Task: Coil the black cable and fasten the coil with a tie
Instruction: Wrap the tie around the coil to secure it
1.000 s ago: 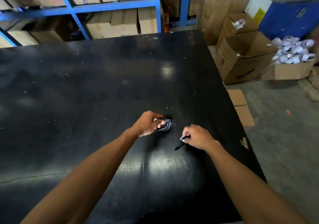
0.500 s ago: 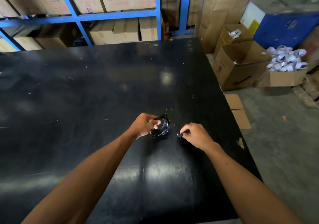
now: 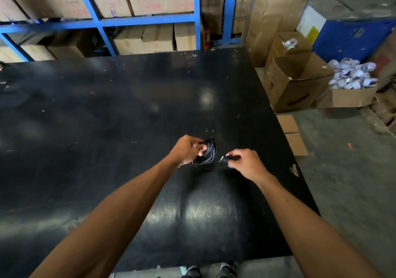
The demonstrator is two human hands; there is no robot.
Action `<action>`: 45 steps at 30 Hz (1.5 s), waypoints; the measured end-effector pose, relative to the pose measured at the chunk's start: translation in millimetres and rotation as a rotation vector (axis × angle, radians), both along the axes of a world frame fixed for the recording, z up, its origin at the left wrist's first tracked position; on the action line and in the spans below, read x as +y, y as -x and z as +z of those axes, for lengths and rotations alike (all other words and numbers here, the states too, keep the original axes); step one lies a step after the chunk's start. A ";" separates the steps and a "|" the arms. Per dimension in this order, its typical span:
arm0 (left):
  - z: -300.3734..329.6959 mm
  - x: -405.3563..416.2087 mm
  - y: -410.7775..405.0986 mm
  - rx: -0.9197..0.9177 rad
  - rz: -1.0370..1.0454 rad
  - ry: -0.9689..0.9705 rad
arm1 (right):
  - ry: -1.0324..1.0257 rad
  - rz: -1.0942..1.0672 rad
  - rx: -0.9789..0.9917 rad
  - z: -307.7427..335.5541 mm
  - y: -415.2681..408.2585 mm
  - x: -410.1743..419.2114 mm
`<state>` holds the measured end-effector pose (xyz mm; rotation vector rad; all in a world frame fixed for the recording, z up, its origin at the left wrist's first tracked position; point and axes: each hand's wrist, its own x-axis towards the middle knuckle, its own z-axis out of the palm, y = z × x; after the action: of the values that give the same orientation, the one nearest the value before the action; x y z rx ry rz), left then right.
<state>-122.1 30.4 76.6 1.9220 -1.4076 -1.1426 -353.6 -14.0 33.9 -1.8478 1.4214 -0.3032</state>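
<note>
Head view: left hand [image 3: 186,150] grips upright cable coil [image 3: 207,152]; right hand [image 3: 246,163] pinches plug end [image 3: 225,159] pointing left.

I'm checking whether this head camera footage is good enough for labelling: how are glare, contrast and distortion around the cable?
Head view: glare patches on the glossy black table, strongest near its front edge; the black cable coil in the left hand barely stands out against it; the cable end in the right hand is small and soft; wide-angle bending bows the blue shelving.
</note>
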 end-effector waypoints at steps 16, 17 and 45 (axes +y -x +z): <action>-17.5 29.6 16.8 -0.187 -0.047 -0.078 | 0.271 0.512 0.678 -66.1 -18.9 40.8; -17.9 29.5 19.5 -0.182 -0.051 -0.077 | 0.254 0.538 0.675 -64.8 -18.0 38.6; -31.8 22.2 19.9 -0.167 -0.015 -0.147 | 0.172 0.909 0.867 -29.4 -59.9 25.1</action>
<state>-141.9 52.6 44.8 2.1565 -1.4617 -1.1439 -293.7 11.1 4.5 -2.6989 0.8632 0.9491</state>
